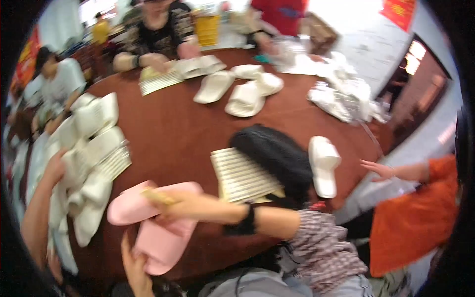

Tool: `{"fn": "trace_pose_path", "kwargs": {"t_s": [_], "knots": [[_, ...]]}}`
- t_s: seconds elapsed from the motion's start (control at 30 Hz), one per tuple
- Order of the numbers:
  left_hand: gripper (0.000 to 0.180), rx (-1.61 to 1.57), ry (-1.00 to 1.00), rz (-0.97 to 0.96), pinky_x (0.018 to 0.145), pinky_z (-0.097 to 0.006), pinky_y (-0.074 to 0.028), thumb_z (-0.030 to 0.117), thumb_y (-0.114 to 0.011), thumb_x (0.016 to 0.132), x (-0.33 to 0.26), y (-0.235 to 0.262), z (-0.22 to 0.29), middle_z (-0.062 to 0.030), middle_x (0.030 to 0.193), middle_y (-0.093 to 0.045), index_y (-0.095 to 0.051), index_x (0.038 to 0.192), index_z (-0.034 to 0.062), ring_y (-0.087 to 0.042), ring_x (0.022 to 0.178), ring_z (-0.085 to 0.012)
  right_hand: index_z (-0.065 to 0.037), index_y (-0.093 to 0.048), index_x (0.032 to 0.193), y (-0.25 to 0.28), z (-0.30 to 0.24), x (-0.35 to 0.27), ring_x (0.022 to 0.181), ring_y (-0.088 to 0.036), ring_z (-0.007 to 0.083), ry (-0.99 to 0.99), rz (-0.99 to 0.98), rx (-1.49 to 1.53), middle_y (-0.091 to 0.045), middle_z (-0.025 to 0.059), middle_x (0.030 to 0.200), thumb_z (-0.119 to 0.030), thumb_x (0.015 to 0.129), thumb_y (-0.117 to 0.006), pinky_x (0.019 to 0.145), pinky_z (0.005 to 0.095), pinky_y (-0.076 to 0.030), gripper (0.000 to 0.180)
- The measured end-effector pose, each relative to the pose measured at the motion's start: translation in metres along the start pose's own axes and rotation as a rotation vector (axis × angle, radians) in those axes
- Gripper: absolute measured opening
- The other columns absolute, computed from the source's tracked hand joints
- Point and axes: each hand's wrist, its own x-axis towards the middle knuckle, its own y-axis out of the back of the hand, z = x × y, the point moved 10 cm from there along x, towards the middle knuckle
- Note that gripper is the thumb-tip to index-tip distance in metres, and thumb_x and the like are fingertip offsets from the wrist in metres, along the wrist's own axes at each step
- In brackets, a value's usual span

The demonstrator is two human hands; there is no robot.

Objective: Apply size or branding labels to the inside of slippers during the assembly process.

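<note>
Two pink slippers (pixel 166 242) are at the near left, one overlapping the other. My left hand (pixel 136 270) is closed on the side of the nearer one, thumb against its edge. From the right, my right hand (pixel 180 208) reaches across the pair, a black band on its wrist. Its fingers look closed by a yellowish, strip-like thing (pixel 157 196), but blur hides what they hold. Right of the slippers lies a sheet with rows of small labels (pixel 245 173), partly under a black mesh bag (pixel 272 153).
White slippers lie in a pile (pixel 94 148) on the left, at the far side (pixel 245 99), and singly (pixel 324 166) on the right. Clear plastic bags (pixel 346 91) are at the far right of the brown table (pixel 163 133). Co-workers surround it; an orange-clothed person (pixel 415 213) extends a hand.
</note>
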Motion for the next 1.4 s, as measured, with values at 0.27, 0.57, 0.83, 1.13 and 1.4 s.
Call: {"fn": "trace_pose_path", "kwargs": {"t_s": [0.27,0.57,0.83,1.13,1.4], "knots": [[0.062,0.211,0.14,-0.264,0.1,-0.031,-0.048,-0.007,-0.057,0.086,0.02,-0.004,0.037,-0.0147,0.12,-0.067,-0.041,0.145,-0.0008,-0.063,0.11,-0.018,-0.001,-0.068,0.105,0.064,-0.052,-0.011,0.086,-0.07,0.0389,-0.122,0.013,-0.611,-0.07,0.0225,0.087,-0.012,0.086,-0.064,0.073,0.045,-0.054,0.022],[0.054,0.15,0.08,-0.139,0.104,-0.029,-0.043,-0.007,-0.054,0.09,0.039,0.015,0.03,-0.0136,0.133,-0.059,-0.045,0.143,-0.0048,-0.057,0.12,-0.0173,0.002,-0.065,0.097,0.064,-0.01,-0.004,0.088,-0.064,0.0403,0.028,0.032,-0.795,-0.065,0.0224,0.089,-0.013,0.085,-0.066,0.079,0.0445,-0.05,0.02],[0.042,0.488,0.026,-0.574,0.101,-0.027,-0.045,0.004,-0.052,0.096,0.11,-0.047,0.041,-0.0106,0.128,-0.062,-0.055,0.137,-0.0026,-0.058,0.115,-0.0156,0.002,-0.06,0.085,0.067,-0.015,-0.054,0.076,-0.065,0.0465,-0.25,0.185,-0.861,-0.066,0.0271,0.079,-0.018,0.085,-0.065,0.067,0.0516,-0.051,0.02],[0.042,0.896,-0.331,-0.466,0.106,-0.039,-0.045,0.018,-0.058,0.098,0.138,-0.096,0.067,-0.0209,0.141,-0.05,-0.055,0.135,-0.0008,-0.053,0.126,-0.0317,0.0,-0.06,0.101,0.065,-0.049,-0.106,0.082,-0.065,0.042,-0.195,0.399,-0.788,-0.066,0.0222,0.089,-0.008,0.084,-0.072,0.068,0.0452,-0.05,0.022],[0.063,1.07,-0.537,-0.559,0.121,-0.047,-0.023,0.022,-0.058,0.096,0.039,-0.101,0.063,-0.0233,0.159,-0.027,-0.036,0.152,0.005,-0.021,0.149,-0.042,-0.002,-0.058,0.113,0.017,-0.071,-0.126,0.087,-0.065,0.0396,-0.166,0.184,-0.744,-0.064,0.0188,0.098,-0.002,0.078,-0.068,0.075,0.0453,-0.052,0.036]]}}
